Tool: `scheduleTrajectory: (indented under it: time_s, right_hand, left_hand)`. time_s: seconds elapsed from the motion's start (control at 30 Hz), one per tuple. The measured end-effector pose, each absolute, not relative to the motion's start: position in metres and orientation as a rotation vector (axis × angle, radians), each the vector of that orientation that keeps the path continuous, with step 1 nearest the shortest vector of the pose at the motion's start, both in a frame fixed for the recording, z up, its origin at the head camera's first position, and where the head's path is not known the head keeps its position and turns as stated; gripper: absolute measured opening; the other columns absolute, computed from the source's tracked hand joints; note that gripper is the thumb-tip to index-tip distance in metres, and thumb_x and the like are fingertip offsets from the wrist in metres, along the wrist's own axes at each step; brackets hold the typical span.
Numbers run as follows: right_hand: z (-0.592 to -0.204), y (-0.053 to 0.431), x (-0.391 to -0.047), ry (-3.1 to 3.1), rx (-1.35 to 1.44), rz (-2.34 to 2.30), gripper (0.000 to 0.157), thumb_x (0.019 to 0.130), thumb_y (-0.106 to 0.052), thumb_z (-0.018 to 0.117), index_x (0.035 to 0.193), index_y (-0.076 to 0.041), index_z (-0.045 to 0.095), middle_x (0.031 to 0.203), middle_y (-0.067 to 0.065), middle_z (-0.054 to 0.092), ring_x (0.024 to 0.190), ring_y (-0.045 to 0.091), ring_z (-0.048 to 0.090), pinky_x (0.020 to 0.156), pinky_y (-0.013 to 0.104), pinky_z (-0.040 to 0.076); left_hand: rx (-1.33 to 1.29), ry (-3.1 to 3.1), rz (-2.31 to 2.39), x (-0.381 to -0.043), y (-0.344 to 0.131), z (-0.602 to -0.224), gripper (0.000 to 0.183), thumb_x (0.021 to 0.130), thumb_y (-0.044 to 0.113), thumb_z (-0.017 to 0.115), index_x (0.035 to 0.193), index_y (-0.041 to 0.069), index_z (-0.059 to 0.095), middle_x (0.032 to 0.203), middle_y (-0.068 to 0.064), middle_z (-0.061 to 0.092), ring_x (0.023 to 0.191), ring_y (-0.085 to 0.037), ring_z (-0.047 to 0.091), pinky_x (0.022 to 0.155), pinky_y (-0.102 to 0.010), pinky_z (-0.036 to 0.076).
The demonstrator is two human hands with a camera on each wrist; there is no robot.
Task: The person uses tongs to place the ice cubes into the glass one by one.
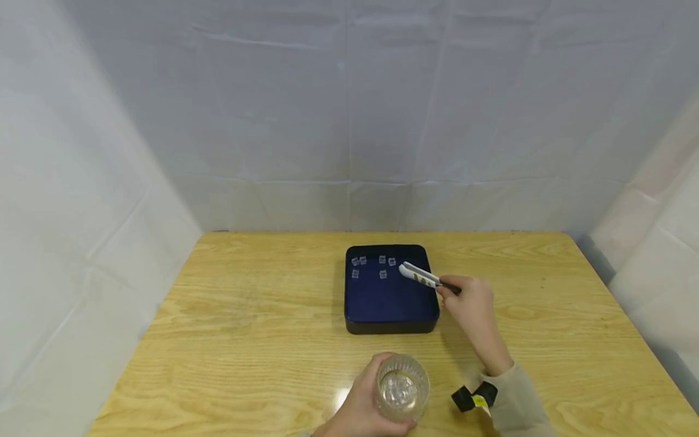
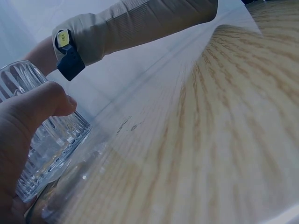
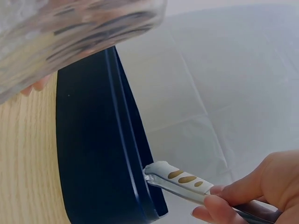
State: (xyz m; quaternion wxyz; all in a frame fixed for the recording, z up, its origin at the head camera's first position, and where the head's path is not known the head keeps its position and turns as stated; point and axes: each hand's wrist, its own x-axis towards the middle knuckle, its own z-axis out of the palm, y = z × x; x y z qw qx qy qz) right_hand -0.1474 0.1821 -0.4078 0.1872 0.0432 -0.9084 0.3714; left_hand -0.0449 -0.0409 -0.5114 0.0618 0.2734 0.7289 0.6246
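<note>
In the head view my left hand point(image 1: 363, 397) holds a clear ribbed glass point(image 1: 403, 388), its fingers and thumb curled round the side. Clear pieces show at the bottom of the glass. The right hand point(image 1: 474, 306) grips a pair of small tongs point(image 1: 420, 276), white with leaf-like marks toward the tips and dark at the handle. Those tips reach over the right part of a dark blue square tray point(image 1: 390, 306). Several small clear cubes point(image 1: 383, 274) lie toward the tray's far side. I cannot tell whether the tongs hold a cube.
A wooden table point(image 1: 235, 328) carries the tray, with white sheeting point(image 1: 306, 121) hanging behind and at both sides. A black wrist device with a yellow label point(image 1: 479, 400) sits at the right sleeve point(image 1: 519, 400).
</note>
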Motion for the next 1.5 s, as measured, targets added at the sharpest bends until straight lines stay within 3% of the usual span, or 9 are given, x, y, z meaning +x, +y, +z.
scheduleTrajectory:
  time_s: [0.3, 0.8, 1.1, 1.27, 1.5]
  right_hand:
    - [-0.398, 0.188, -0.137, -2.549, 0.105, 1.290, 0.015, 0.083, 0.007, 0.073, 0.098, 0.009, 0.074, 0.074, 0.020, 0.070, 0.053, 0.027, 0.065, 0.043, 0.020, 0.049]
    - [-0.374, 0.202, -0.108, -2.514, 0.146, 1.452, 0.018, 0.085, 0.004, 0.073, 0.103, 0.005, 0.075, 0.075, 0.013, 0.071, 0.055, 0.013, 0.064, 0.046, 0.023, 0.052]
    - [-0.358, 0.206, -0.087, -2.500, 0.167, 1.526, 0.021, 0.085, 0.005, 0.073, 0.105, 0.006, 0.073, 0.082, 0.016, 0.073, 0.059, 0.015, 0.067, 0.053, 0.027, 0.057]
    - [-0.353, 0.209, -0.074, -2.510, 0.173, 1.537, 0.022, 0.084, 0.006, 0.073, 0.105, 0.006, 0.074, 0.084, 0.016, 0.073, 0.059, 0.016, 0.067, 0.054, 0.027, 0.058]
    - [-0.351, 0.217, -0.055, -2.544, 0.131, 1.551, 0.023, 0.084, 0.002, 0.075, 0.107, 0.002, 0.074, 0.085, 0.011, 0.074, 0.059, 0.014, 0.067, 0.054, 0.028, 0.058]
  left_hand:
    - [0.817, 2.205, 1.891, -0.044, -0.042, -0.511, 0.092, 0.062, 0.010, 0.093, 0.139, 0.023, 0.043, 0.133, 0.001, 0.056, 0.118, -0.025, 0.058, 0.101, -0.039, 0.048]
    - [0.807, 2.204, 1.908, -0.042, -0.041, -0.508, 0.092, 0.062, 0.010, 0.093, 0.139, 0.024, 0.043, 0.131, 0.002, 0.057, 0.117, -0.022, 0.058, 0.100, -0.038, 0.049]
    - [0.850, 2.208, 1.924, -0.042, -0.041, -0.507, 0.092, 0.062, 0.009, 0.093, 0.138, 0.020, 0.044, 0.131, -0.001, 0.058, 0.116, -0.025, 0.059, 0.099, -0.040, 0.050]
    - [0.818, 2.213, 1.906, -0.042, -0.041, -0.507, 0.092, 0.062, 0.010, 0.093, 0.138, 0.022, 0.043, 0.131, 0.001, 0.058, 0.116, -0.023, 0.059, 0.100, -0.038, 0.049]
    - [0.822, 2.192, 1.923, -0.042, -0.041, -0.509, 0.092, 0.062, 0.009, 0.092, 0.138, 0.023, 0.043, 0.130, 0.000, 0.058, 0.116, -0.024, 0.059, 0.101, -0.039, 0.049]
